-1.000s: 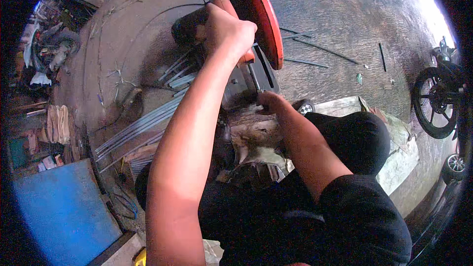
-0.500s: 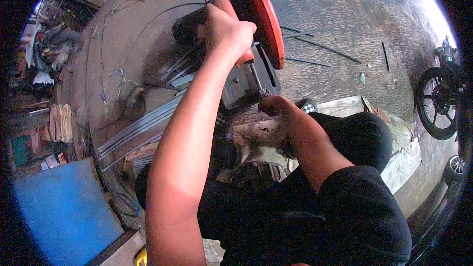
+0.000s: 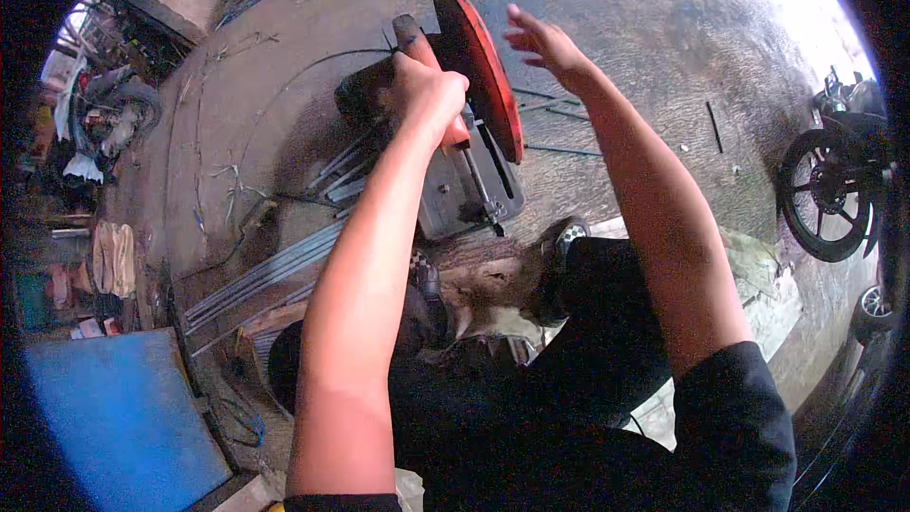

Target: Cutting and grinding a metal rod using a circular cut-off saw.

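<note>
A cut-off saw with a red blade guard (image 3: 495,66) stands on the floor in front of me. My left hand (image 3: 428,95) is closed around its orange handle (image 3: 459,135). Below that hand, a metal clamp screw (image 3: 480,180) runs along the dark saw base (image 3: 434,213). Raised to the right of the guard, my right hand (image 3: 555,52) is apart from the saw. Its fingers are stretched out and hold nothing.
Several long metal bars (image 3: 261,270) lie left of the saw. Loose rods (image 3: 559,149) are on the floor at right. A blue board (image 3: 123,408) is at lower left. A motorcycle wheel (image 3: 827,194) stands far right. My shoes (image 3: 572,233) flank a wooden block (image 3: 488,275).
My right hand has left the clamp screw and swung up and forward to the right of the guard, opening. My left hand keeps its grip on the handle. The whole view has shifted a little.
</note>
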Action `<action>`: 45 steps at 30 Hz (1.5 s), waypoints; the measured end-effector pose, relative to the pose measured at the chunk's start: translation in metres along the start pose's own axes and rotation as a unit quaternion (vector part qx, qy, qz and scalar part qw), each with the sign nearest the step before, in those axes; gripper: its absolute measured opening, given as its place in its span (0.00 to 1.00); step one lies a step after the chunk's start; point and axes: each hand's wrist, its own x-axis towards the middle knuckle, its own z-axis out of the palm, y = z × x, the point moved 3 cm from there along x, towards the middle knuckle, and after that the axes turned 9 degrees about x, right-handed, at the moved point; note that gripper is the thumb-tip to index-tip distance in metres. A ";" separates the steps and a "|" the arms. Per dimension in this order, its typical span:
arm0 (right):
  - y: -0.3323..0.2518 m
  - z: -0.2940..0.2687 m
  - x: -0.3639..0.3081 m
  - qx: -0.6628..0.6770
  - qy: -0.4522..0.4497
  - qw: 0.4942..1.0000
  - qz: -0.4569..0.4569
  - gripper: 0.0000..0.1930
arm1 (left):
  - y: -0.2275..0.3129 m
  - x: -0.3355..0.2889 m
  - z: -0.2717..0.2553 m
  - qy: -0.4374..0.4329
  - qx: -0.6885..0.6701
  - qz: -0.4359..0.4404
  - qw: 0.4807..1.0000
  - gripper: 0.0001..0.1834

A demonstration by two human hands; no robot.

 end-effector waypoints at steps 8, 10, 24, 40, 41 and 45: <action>-0.026 0.092 -0.041 -0.279 0.152 0.931 -0.177 0.30 | 0.011 0.010 -0.010 -0.058 0.021 -0.031 0.998 0.33; -0.023 0.088 -0.044 -0.243 0.149 0.942 -0.180 0.29 | 0.012 0.003 -0.010 -0.041 -0.028 -0.018 0.999 0.32; 0.014 0.080 -0.083 -0.219 0.164 0.936 -0.222 0.25 | -0.029 -0.037 0.014 0.018 0.002 0.072 0.997 0.23; 0.062 0.072 -0.106 -0.231 0.167 0.928 -0.241 0.27 | -0.070 -0.084 0.046 -0.005 -0.082 0.067 0.994 0.38; 0.065 0.071 -0.106 -0.229 0.167 0.929 -0.238 0.28 | -0.072 -0.085 0.048 -0.006 -0.083 0.063 0.994 0.38; 0.074 0.069 -0.109 -0.270 0.177 0.920 -0.222 0.29 | -0.082 -0.090 0.058 0.032 -0.099 0.060 0.993 0.38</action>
